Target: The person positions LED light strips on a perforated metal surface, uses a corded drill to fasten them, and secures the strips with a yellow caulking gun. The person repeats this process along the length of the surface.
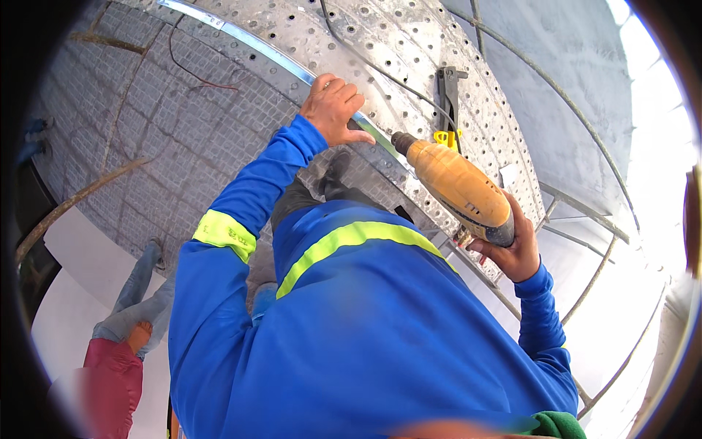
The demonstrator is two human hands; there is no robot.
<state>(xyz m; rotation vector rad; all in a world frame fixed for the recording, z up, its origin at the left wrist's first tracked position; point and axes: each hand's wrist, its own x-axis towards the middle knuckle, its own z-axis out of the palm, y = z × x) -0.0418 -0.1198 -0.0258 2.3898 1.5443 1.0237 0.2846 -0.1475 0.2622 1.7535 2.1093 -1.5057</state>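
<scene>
The left hand [335,110], fingers curled over the metal strip [270,58] along the perforated surface [401,53], sits near the drill [461,183] in the right hand's [521,249] wrapped fingers, so skidding on smooth metal could jab the left thumb.

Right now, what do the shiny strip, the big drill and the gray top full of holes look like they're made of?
Shiny strip: most likely smooth metal, because it gleams brightly. Drill: its orange-yellow body looks like scuffed hard plastic, with a rounded, molded shape. Gray top: perhaps dull metal, judging by its rows of round holes, but smudges leave that open.
</scene>
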